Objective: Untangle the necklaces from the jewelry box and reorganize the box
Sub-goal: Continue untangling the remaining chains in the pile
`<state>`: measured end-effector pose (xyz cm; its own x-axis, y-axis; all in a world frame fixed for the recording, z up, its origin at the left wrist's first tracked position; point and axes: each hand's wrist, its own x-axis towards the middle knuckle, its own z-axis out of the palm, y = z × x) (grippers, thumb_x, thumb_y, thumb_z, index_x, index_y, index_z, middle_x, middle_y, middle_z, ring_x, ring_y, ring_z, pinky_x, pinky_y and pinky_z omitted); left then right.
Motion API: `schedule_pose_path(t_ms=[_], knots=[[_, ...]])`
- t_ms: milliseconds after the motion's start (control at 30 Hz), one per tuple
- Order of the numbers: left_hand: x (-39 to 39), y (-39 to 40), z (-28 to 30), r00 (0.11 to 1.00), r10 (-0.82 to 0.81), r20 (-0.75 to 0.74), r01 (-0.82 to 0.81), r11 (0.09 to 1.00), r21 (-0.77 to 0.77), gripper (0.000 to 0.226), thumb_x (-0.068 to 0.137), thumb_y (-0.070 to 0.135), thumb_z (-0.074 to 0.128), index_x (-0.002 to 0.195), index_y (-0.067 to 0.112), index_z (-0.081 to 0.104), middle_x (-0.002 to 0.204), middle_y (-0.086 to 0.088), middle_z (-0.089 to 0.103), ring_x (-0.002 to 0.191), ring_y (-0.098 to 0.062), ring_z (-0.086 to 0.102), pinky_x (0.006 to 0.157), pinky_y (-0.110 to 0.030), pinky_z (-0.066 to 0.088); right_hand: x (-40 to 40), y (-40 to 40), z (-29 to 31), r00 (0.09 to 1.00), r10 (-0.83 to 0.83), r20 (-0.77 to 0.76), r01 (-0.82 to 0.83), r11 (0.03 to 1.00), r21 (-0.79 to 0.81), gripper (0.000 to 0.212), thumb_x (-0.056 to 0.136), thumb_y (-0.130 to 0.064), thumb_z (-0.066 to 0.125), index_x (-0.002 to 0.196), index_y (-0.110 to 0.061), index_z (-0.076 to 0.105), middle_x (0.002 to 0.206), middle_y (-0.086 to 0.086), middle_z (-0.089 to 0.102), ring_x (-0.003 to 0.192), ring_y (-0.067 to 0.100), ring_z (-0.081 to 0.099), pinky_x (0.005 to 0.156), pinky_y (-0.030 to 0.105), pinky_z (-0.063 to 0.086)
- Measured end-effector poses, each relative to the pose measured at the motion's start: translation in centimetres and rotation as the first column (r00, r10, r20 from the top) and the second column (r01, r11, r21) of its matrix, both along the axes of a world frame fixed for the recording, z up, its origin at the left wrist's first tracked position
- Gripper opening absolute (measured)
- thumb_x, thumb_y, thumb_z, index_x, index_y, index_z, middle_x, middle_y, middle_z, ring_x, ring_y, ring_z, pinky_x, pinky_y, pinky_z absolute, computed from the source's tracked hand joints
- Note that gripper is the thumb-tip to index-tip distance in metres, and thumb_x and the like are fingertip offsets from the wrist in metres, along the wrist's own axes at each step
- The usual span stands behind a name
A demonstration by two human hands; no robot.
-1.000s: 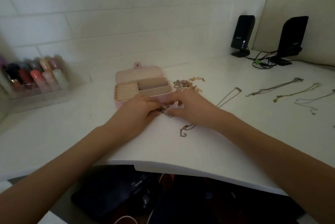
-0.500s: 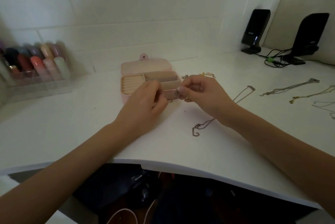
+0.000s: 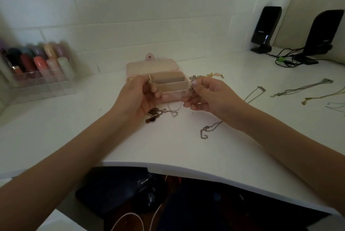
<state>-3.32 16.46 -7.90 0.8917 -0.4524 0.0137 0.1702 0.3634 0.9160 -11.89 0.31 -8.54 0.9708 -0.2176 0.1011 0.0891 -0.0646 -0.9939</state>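
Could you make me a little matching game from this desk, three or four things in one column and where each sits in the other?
Things:
1. pink open jewelry box
2. two black upright speakers
3. clear plastic organizer of coloured bottles
4. thin silver chain with dark pendant

Places:
A. far right, by the wall
B. on the white desk, below the left hand
C. far left
D. centre, behind both hands

Pairs: 1-D, 2-A, 3-C, 4-B

Both arms reach out over the counter. The left hand (image 3: 137, 98) and right hand (image 3: 209, 98) face each other, fingers curled and pinching.
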Motion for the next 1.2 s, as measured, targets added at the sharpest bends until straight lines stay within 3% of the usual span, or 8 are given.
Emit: schedule_pose_path(t_ms=[100,200,300,433,533,667,1067,1200], knots=[[0.5,0.2,0.0,1.000,-0.010,-0.007,0.011,0.999,0.045,0.028,0.095,0.011,0.032,0.067,0.018,0.032,0.046,0.005,0.029,0.038,-0.009,0.025,0.036,-0.018,0.027,-0.1,-0.2,0.2,0.999,-0.041,-0.021,0.043,0.996,0.081,0.020,0.102,-0.020,0.042,0.089,-0.008,0.051,0.076,0.007,0.070,0.065,0.015,0.065,0.063,0.022,0.055],[0.2,0.5,-0.4,0.939,0.045,0.340,-0.156,0.939,0.307,0.034,0.091,0.010,0.038,0.059,0.018,0.029,0.047,0.007,0.028,0.042,-0.009,0.022,0.041,-0.021,0.017,-0.1,-0.5,0.3,0.998,-0.066,0.003,0.065,0.991,0.116,0.016,0.100,-0.018,0.046,0.090,-0.007,0.051,0.079,0.010,0.068,0.065,0.015,0.065,0.062,0.021,0.054],[-1.0,0.9,-1.5,0.621,0.031,0.783,-0.418,0.858,0.298,0.034,0.087,0.019,0.049,0.058,0.009,0.035,0.052,0.003,0.034,0.051,-0.007,0.032,0.050,-0.025,0.027,-0.2,-0.6,0.3,0.998,-0.033,0.050,0.028,0.995,0.094,0.014,0.097,-0.015,0.050,0.086,-0.006,0.051,0.081,0.012,0.067,0.068,0.014,0.064,0.064,0.021,0.053],[-1.4,0.3,-2.0,0.339,-0.103,0.935,-0.498,0.824,0.271,0.020,0.078,0.026,0.067,0.072,0.011,0.055,0.081,0.003,0.055,0.080,0.004,0.050,0.070,-0.006,0.035,-0.2,-0.1,0.2,0.996,0.023,0.088,-0.026,0.999,0.035,0.012,0.090,-0.007,0.060,0.080,-0.006,0.054,0.080,0.014,0.066,0.068,0.016,0.065,0.066,0.022,0.053],[-2.0,-0.6,-2.2,0.516,-0.199,0.833,-0.304,0.867,0.395,0.024,0.081,0.018,0.073,0.094,0.012,0.053,0.101,0.003,0.063,0.094,0.006,0.057,0.082,-0.006,0.039,-0.2,0.2,0.3,0.994,0.023,0.110,-0.026,0.999,0.020,0.012,0.082,-0.006,0.067,0.082,-0.007,0.055,0.073,0.008,0.069,0.068,0.021,0.063,0.072,0.030,0.055],[-2.6,-1.2,-2.1,0.746,-0.207,0.633,-0.030,0.939,0.343,0.034,0.078,0.000,0.072,0.099,0.018,0.052,0.082,0.006,0.071,0.082,-0.011,0.070,0.076,-0.022,0.054,-0.6,0.3,0.5,0.992,-0.023,0.123,0.031,0.998,-0.060,0.015,0.081,-0.010,0.071,0.087,-0.008,0.058,0.063,0.003,0.068,0.060,0.016,0.062,0.064,0.027,0.054],[-2.9,-0.5,-1.7,0.735,-0.114,0.669,-0.160,0.929,0.334,0.016,0.084,-0.001,0.066,0.082,0.016,0.066,0.069,0.000,0.065,0.061,-0.006,0.060,0.060,-0.016,0.051,-0.9,-0.4,0.4,0.995,0.099,0.031,-0.091,0.979,-0.184,0.026,0.078,0.004,0.072,0.099,-0.006,0.062,0.080,0.007,0.069,0.076,0.011,0.065,0.072,0.018,0.050],[-2.4,-0.3,-1.8,0.678,-0.075,0.731,-0.299,0.880,0.368,0.018,0.086,0.006,0.065,0.081,0.023,0.062,0.066,0.016,0.059,0.058,0.003,0.051,0.055,-0.011,0.041,-0.9,-0.8,0.5,0.996,0.080,0.050,-0.066,0.972,-0.227,0.025,0.079,0.003,0.071,0.100,-0.008,0.065,0.084,0.013,0.065,0.081,0.014,0.062,0.077,0.021,0.049]])
